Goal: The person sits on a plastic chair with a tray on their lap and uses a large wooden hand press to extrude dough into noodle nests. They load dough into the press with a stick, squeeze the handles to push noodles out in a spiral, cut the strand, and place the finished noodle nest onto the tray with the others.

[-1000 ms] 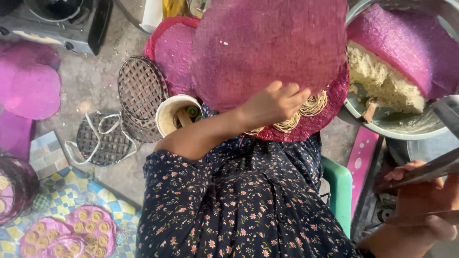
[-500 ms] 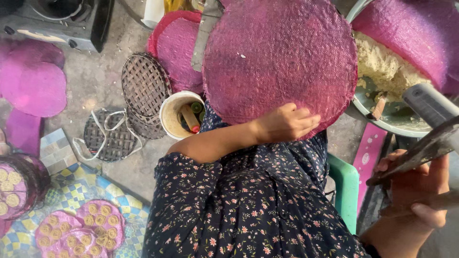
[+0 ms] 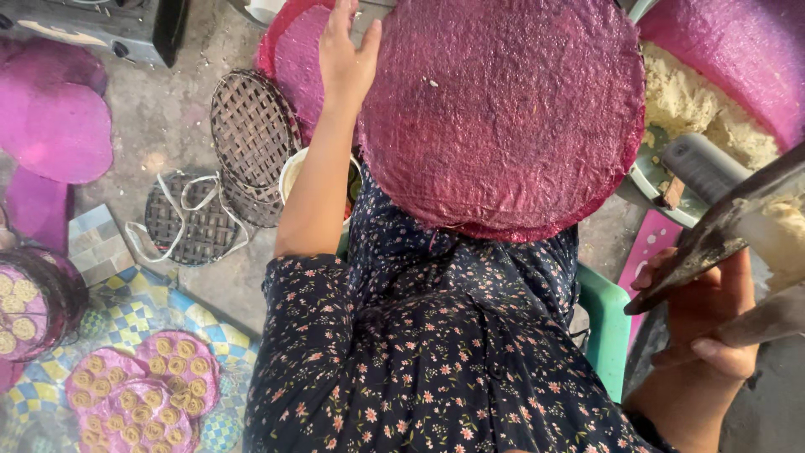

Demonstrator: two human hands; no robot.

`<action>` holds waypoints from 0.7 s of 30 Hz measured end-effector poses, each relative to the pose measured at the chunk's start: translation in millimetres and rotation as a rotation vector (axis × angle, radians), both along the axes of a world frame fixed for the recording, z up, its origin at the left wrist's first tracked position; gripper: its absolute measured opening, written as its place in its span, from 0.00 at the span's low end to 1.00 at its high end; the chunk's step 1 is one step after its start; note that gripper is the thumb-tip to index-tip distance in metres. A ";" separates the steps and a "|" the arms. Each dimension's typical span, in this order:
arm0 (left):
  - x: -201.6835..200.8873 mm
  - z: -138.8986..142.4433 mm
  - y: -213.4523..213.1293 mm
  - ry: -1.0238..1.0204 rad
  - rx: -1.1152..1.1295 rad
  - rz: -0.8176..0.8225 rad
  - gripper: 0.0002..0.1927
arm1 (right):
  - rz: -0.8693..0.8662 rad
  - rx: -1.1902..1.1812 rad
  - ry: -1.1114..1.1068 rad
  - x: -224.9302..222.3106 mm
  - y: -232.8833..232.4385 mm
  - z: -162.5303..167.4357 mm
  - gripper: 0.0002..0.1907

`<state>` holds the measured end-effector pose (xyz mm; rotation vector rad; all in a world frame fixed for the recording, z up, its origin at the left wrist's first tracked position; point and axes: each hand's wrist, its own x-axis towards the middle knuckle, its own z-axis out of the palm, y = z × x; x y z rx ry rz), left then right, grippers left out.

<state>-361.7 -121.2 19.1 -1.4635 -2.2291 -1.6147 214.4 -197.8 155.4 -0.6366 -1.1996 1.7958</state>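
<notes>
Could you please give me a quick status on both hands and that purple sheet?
Left hand open, flat at the edge of the round purple sheet. Right hand shut on a metal blade. Nothing lies on the sheet.

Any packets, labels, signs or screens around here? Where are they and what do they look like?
None that I can make out: no packets, signs or screens.
Nearest to one: a pink flat strip between the green stool and the right hand, with small pale marks too small to tell.
Left hand lies at the edge of the big round purple sheet.
</notes>
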 end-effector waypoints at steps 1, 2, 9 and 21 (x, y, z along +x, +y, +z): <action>-5.6 -7.9 4.8 -0.110 -0.002 -0.029 0.31 | 0.012 0.006 -0.019 -1.2 1.0 0.0 0.58; -8.4 -13.6 10.2 -0.116 -0.026 -0.053 0.31 | 0.022 0.014 -0.016 -1.5 0.4 0.4 0.58; -1.1 1.3 64.6 -0.148 -0.111 -0.152 0.11 | -0.023 -0.001 -0.017 1.7 -10.8 3.2 0.54; 13.0 25.1 98.1 0.135 -0.149 -0.273 0.20 | -0.035 0.010 -0.048 9.9 -16.3 -4.4 0.58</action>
